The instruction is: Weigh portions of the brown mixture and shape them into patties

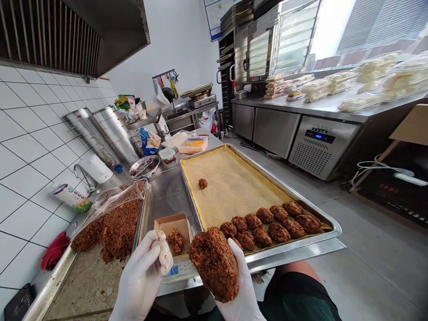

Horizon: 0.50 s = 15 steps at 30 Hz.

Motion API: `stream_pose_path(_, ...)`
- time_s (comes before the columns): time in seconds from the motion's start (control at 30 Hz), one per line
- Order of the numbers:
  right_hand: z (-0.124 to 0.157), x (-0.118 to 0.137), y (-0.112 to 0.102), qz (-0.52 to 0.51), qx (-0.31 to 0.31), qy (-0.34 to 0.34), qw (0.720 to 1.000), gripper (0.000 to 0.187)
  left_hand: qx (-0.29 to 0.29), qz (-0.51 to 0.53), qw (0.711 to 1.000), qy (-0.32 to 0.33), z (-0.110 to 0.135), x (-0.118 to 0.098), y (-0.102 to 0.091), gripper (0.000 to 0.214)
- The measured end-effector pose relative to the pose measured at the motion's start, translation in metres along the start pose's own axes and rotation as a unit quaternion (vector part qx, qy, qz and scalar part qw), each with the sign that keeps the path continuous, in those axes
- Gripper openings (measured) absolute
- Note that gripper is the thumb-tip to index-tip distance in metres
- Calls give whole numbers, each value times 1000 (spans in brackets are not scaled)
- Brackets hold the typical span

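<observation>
Both my hands wear white gloves. My right hand (241,285) cups a big lump of brown shredded mixture (214,263) close to my body. My left hand (143,274) is pinched just left of the small cardboard box (172,223) on the digital scale (179,269), its fingertips smeared with mixture. A small portion (176,240) lies in the box. The scale's display is lit. A large baking tray (302,247) with a yellow mesh mat holds several round brown patties (267,225) along its near edge and one lone piece (202,183) further back.
A steel tray (60,278) of loose brown mixture (113,227) under plastic film sits at left. A red cloth (53,252), canister (72,197), jug (96,168) and bowl (145,166) line the tiled wall. An oven (259,44) and steel counter (321,107) stand at right.
</observation>
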State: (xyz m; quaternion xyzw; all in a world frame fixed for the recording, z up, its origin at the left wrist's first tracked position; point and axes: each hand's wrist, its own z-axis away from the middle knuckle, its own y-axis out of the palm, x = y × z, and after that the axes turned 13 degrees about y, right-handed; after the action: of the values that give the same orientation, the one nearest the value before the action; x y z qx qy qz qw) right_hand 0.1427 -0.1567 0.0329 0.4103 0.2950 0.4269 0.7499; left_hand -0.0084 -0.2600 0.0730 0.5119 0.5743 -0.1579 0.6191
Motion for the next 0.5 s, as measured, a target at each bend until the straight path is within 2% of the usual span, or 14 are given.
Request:
stream_pose_path(0.1,-3,4,-3,6,-11,4,1000,34,-15,132,991,4,0,7,2,17)
stream_pose_path(0.2,-4,8,-4,12,-10,22,1000,39,-14,168,986,6,2,10,6,20)
stream_pose_path(0.37,-3,9,-4,15,-11,14,1000,38,-16,148,989,13,3,9,4,18)
stream_pose_path(0.43,-2,9,-3,15,-11,14,1000,35,-48,106,992,48,1,10,-4,13)
stream_pose_path(0.5,-1,12,0,10,-5,6,1000,33,-106,16,987,116,-3,12,-19,12)
